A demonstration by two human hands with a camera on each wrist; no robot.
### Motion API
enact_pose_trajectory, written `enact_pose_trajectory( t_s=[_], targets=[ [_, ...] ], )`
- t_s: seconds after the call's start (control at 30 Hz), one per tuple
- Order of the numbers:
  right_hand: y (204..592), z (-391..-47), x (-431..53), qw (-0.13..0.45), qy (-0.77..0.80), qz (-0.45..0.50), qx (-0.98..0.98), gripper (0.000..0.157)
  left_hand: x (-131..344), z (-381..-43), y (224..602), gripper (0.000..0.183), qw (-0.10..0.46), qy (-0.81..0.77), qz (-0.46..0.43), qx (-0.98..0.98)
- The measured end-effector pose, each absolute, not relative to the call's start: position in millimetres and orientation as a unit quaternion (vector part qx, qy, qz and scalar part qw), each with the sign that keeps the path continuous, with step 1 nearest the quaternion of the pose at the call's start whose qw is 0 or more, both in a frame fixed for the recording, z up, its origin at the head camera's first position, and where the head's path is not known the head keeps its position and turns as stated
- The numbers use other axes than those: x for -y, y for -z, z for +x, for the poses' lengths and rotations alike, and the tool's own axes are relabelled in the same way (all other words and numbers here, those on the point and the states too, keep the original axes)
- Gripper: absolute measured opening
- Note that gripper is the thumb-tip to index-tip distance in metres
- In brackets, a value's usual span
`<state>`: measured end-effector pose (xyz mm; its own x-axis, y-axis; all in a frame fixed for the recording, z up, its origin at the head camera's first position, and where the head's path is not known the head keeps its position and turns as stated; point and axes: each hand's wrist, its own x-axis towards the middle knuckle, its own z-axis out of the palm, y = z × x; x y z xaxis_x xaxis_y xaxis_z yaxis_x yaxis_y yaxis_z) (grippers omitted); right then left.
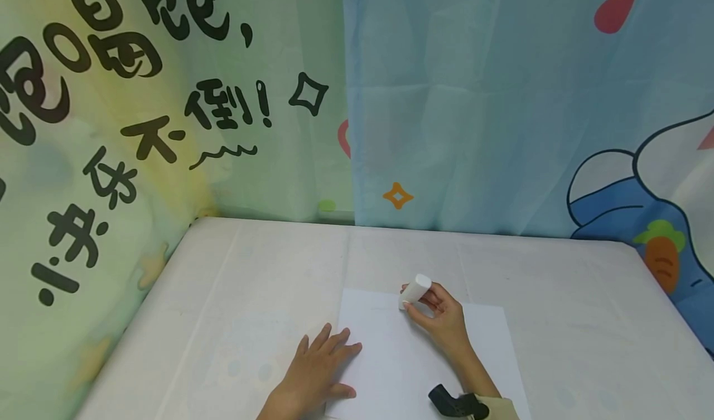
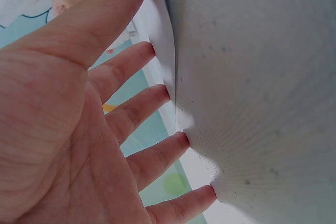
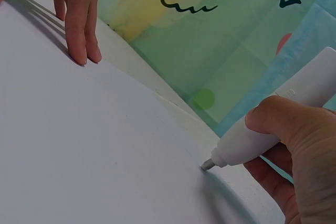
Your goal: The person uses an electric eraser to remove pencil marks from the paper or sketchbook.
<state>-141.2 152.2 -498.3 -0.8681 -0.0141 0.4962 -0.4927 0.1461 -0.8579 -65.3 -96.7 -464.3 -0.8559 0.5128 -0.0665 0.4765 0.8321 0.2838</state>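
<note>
My right hand (image 1: 446, 324) grips a thick white pen-like tool (image 1: 416, 288) near the far edge of a white sheet of paper (image 1: 390, 364). In the right wrist view, the tool's body (image 3: 247, 139) tapers to a short grey tip (image 3: 208, 164), which points down right at the paper. Thumb and fingers curl round its body. Over the paper's left edge lies my left hand (image 1: 312, 370), its fingers spread. Seen from the left wrist, those fingers (image 2: 157, 153) are nearly straight, with their tips at the paper and the tablecloth. Nothing is in the left hand.
A white cloth covers the table (image 1: 251, 284). Behind it hang a green curtain (image 1: 279, 160) with black lettering and a blue curtain (image 1: 474, 129) with cartoon prints. A black wrist mount (image 1: 457, 402) sits on the right wrist, by the sleeve.
</note>
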Motion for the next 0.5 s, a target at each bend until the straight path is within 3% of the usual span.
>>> enact_pose_trajectory(
  t_s=[0.5],
  targets=[
    [500.2,-141.5,-152.0,0.196,-0.628,0.172,0.733,0.044,97.4,-64.6,464.8,0.070,0.066,-0.128,0.263,-0.954]
  ],
)
